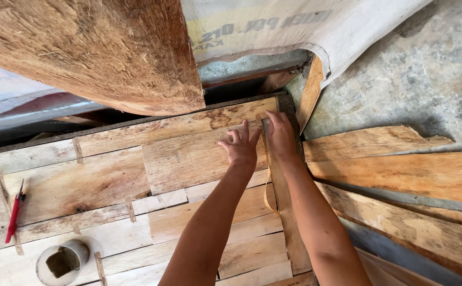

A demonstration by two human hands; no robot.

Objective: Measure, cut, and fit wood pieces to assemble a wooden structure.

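My left hand (240, 147) lies flat, fingers spread, on a loose rectangular wooden board (188, 159) atop a workbench of wooden planks (109, 233). My right hand (281, 135) presses down on the top end of a narrow upright wooden strip (284, 212) that runs along the board's right edge. Both hands touch the wood near the bench's far right corner. Neither hand wraps around anything.
A red-handled tool (14, 212) lies at the bench's left side. A grey round can (61, 260) stands near the front left. A big rough wooden slab (109, 47) overhangs the back. Loose planks (400, 169) lie on the concrete floor (427, 69) at right, under a white sack (305, 26).
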